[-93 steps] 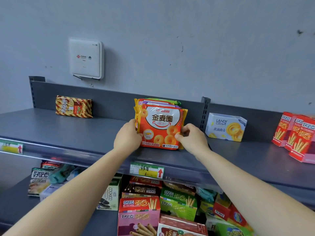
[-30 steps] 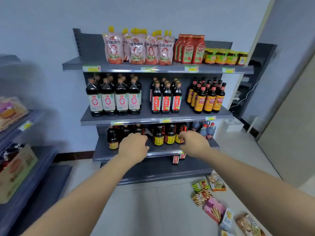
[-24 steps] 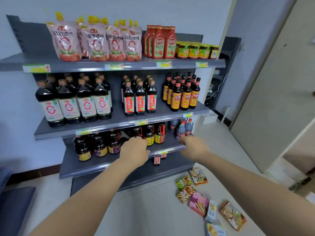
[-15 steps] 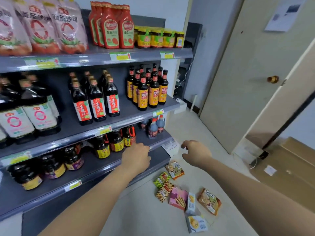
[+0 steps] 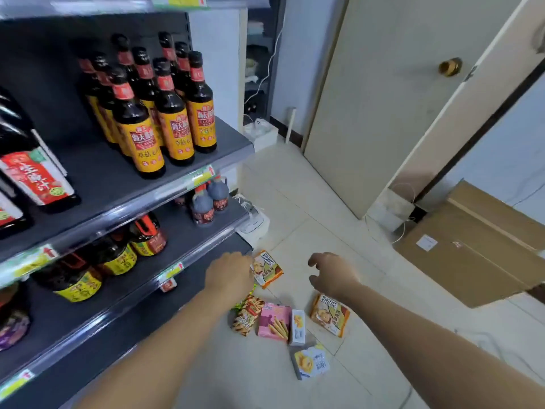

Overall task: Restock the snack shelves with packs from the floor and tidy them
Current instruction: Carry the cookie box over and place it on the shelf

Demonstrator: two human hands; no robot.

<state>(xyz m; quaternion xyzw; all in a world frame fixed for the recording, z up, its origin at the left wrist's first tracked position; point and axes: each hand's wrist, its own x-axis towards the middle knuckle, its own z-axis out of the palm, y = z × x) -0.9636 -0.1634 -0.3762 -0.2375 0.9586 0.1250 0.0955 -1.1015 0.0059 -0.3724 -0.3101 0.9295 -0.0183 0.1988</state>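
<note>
2 hands over floor packs (image 5: 274, 321) by shelf edge (image 5: 141, 291): right hand (image 5: 333, 273) fingers (image 5: 317, 257) spread, left hand's (image 5: 228, 274) hidden.

Both hands (image 5: 228, 273) (image 5: 333, 274) outstretched, palms down, fingers relaxed

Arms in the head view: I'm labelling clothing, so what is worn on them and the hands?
Nothing visible is worn: the left hand and right hand carry no gloves, rings or watch, and the left forearm and right forearm are sleeveless to the frame's edge.
</note>
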